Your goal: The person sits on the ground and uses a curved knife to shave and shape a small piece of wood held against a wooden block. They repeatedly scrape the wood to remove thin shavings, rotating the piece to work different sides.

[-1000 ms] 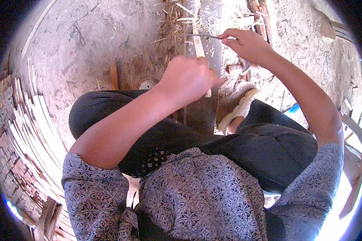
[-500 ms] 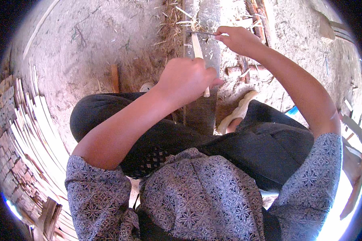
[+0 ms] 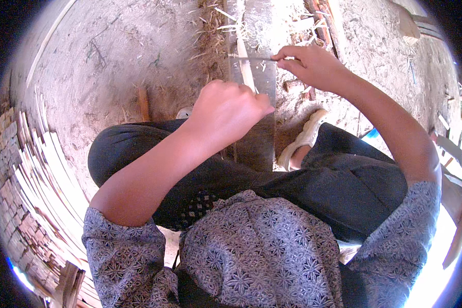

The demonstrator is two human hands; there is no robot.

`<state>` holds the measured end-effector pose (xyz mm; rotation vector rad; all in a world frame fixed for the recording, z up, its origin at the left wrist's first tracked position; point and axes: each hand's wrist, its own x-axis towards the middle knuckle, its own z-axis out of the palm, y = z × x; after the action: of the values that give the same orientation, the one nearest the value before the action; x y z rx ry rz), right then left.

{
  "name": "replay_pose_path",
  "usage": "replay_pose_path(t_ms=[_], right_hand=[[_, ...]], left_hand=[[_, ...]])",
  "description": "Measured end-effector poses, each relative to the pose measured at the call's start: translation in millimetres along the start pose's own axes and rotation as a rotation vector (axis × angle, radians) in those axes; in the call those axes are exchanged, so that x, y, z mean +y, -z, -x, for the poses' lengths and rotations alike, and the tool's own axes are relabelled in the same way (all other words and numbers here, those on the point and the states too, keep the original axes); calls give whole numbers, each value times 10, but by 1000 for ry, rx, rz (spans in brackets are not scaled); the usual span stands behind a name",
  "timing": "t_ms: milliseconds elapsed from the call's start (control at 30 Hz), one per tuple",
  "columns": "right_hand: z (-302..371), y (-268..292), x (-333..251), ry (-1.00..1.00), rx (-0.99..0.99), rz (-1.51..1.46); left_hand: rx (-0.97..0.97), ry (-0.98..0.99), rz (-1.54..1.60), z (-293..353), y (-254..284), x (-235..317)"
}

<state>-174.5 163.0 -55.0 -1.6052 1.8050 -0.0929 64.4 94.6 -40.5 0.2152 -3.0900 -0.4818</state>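
My left hand (image 3: pixel 228 110) is closed in a fist around a pale wooden strip (image 3: pixel 247 74). This strip runs away from me along a dark narrow board (image 3: pixel 256 146) between my legs; its near end is hidden by the fist. Beyond that fist, my right hand (image 3: pixel 313 65) pinches one end of a thin, dark blade-like tool (image 3: pixel 259 58). The tool lies crosswise over the strip, roughly level with the board. Whether it has a handle is covered by my fingers. Curled wood shavings (image 3: pixel 231 26) cling around the strip's far part.
Reddish wood pieces (image 3: pixel 323 23) and more shavings lie right of the board. A brown stick (image 3: pixel 143 104) rests on the earthen floor at left. Long pale strips (image 3: pixel 51 169) and stacked short wood pieces (image 3: pixel 10 174) are at far left. My sandalled foot (image 3: pixel 303 141) flanks the board.
My right hand and the blade-like tool have come nearer to me. The left fist has also drawn slightly nearer, and more of the strip now shows beyond the blade.
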Motion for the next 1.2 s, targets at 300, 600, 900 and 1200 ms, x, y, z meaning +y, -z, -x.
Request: replay_pose_path(t_ms=[300, 600, 900, 1200], right_hand=[[275, 10, -148, 98, 81, 21], [-650, -139, 439, -47, 107, 196], [261, 189, -138, -37, -40, -182], [-728, -180, 418, -72, 92, 173]], left_hand=[[52, -3, 37, -42, -51, -10], [43, 15, 62, -159, -7, 10], [147, 53, 31, -52, -88, -91], [184, 55, 19, -148, -61, -73]])
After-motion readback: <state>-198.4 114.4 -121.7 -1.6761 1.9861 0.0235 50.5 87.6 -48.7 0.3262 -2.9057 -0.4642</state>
